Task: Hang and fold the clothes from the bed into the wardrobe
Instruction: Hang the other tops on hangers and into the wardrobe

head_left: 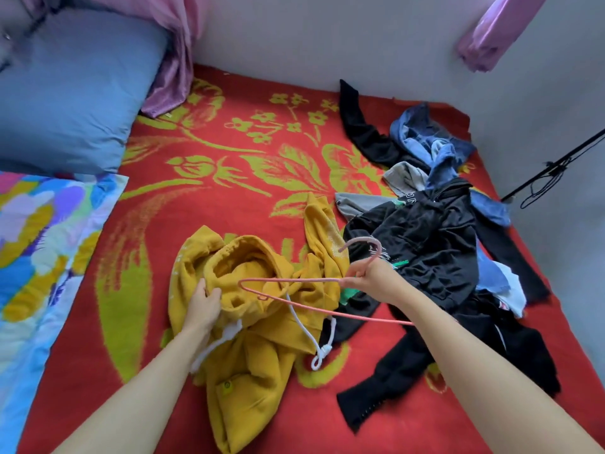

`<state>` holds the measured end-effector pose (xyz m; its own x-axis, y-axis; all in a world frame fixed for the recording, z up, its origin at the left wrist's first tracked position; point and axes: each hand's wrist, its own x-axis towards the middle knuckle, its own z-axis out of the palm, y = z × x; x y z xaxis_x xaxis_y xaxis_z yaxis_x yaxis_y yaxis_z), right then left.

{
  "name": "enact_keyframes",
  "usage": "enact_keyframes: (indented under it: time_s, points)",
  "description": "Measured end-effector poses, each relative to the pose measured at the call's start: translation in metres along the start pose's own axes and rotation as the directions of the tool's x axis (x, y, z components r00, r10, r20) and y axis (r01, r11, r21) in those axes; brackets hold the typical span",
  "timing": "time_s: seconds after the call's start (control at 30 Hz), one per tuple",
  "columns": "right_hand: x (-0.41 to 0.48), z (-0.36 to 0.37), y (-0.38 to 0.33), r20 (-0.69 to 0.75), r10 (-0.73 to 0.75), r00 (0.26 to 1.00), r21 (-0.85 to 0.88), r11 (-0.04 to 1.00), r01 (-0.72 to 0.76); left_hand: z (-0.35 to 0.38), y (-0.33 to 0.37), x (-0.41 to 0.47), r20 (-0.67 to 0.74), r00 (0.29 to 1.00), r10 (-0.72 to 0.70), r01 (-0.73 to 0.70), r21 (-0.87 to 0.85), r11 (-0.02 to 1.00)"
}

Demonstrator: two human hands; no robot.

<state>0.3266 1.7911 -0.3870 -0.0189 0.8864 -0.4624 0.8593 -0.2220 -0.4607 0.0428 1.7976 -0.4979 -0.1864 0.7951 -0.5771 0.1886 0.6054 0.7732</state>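
A mustard-yellow hoodie [252,352] with white drawstrings lies crumpled on the red bed cover, its hood opening facing up. My left hand [204,304] grips the left rim of the hood. My right hand [366,280] holds a pink hanger [294,301] by its neck, just below the hook; the hanger's left shoulder reaches over the hood opening. To the right lies a heap of clothes: a black jacket [425,244], denim pieces [432,145] and a grey garment [406,178].
The red blanket with yellow-green flowers [229,165] covers the bed. A blue pillow [72,93] and a colourful quilt [36,244] lie at the left. Pink curtains [173,57] hang at the back wall. A black stand with a cable [553,168] leans at the right.
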Motion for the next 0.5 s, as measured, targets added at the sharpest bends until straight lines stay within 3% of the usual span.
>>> enact_keyframes:
  time_s: [0.27, 0.37, 0.5]
  points:
    - [-0.031, -0.035, -0.068, -0.090, -0.133, 0.987, -0.305, 0.947, 0.100, -0.030, 0.055, -0.050, 0.063, 0.953, 0.297, -0.292, -0.086, 0.953]
    - [-0.049, -0.050, -0.097, -0.128, -0.228, 0.965, -0.347, 0.922, 0.172, -0.050, 0.085, -0.078, 0.046, 0.911, 0.410, -0.404, -0.103, 0.909]
    - [-0.061, -0.051, -0.137, -0.131, -0.346, 0.929, -0.398, 0.877, 0.270, -0.069, 0.122, -0.109, 0.129, 0.855, 0.503, -0.491, -0.112, 0.864]
